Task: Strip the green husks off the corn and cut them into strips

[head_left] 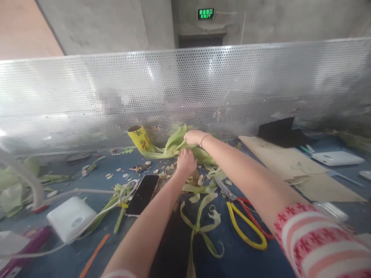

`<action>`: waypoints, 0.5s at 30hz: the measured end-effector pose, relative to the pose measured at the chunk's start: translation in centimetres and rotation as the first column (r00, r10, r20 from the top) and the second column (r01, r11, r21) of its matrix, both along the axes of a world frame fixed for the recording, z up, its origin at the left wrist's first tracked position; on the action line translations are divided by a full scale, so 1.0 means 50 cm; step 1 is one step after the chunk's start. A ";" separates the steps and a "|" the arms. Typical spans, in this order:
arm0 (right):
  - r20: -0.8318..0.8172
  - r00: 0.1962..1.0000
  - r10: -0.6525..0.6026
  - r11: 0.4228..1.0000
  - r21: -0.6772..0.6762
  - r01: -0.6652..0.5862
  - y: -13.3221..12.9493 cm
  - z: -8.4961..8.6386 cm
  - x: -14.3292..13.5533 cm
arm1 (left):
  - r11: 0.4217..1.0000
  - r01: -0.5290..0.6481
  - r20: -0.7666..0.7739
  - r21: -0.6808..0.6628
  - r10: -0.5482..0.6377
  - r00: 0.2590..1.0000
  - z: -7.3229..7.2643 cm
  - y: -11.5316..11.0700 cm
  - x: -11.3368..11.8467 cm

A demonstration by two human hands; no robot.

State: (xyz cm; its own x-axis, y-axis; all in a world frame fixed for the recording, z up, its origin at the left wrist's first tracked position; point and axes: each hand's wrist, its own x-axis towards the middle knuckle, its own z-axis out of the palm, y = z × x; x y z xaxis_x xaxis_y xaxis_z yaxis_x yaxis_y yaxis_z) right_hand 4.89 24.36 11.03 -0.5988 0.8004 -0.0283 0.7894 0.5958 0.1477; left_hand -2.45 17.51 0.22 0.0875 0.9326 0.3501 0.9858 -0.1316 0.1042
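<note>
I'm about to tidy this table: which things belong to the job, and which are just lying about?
Job, it seems:
- leaves, being handled
- scissors, perhaps, close by

Lying about, apparently:
- phone
- white block
- orange strip

The leaves (174, 141) look matt, the metal screen (139, 73) shiny.

I wear a white sleeve (321, 241) with salmon stripes and red star-patterned bands on my right arm (246, 166), a thin, pale bracelet (203, 139) at that wrist (208, 143), and a pink-and-white left cuff (120, 274).
</note>
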 end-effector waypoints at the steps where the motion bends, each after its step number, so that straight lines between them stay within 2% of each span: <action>1: 0.005 1.000 -0.004 1.000 -0.002 0.004 0.002 0.008 -0.009 | 1.000 0.013 0.042 -0.012 -0.012 0.999 -0.004 0.008 -0.004; 5: 0.021 1.000 -0.015 1.000 0.000 0.015 0.001 0.031 -0.041 | 0.999 0.036 0.202 0.022 -0.039 0.979 -0.015 0.024 -0.015; 8: 0.051 0.999 -0.018 1.000 -0.025 0.019 -0.004 0.042 -0.056 | 0.998 -0.012 0.259 0.056 -0.003 0.966 -0.013 0.019 -0.017; 10: 0.077 0.997 -0.013 0.999 -0.052 0.017 -0.008 0.048 -0.059 | 0.995 -0.046 0.239 0.091 0.023 0.971 -0.007 0.011 -0.017; 13: 0.101 0.995 0.002 0.996 -0.084 0.007 -0.013 0.056 -0.050 | 0.975 -0.073 0.120 0.209 0.049 0.992 0.005 0.002 -0.022; 15: 0.103 0.995 0.007 0.996 -0.089 0.002 -0.013 0.060 -0.038 | 0.969 -0.076 0.042 0.235 0.068 0.997 0.010 0.000 -0.027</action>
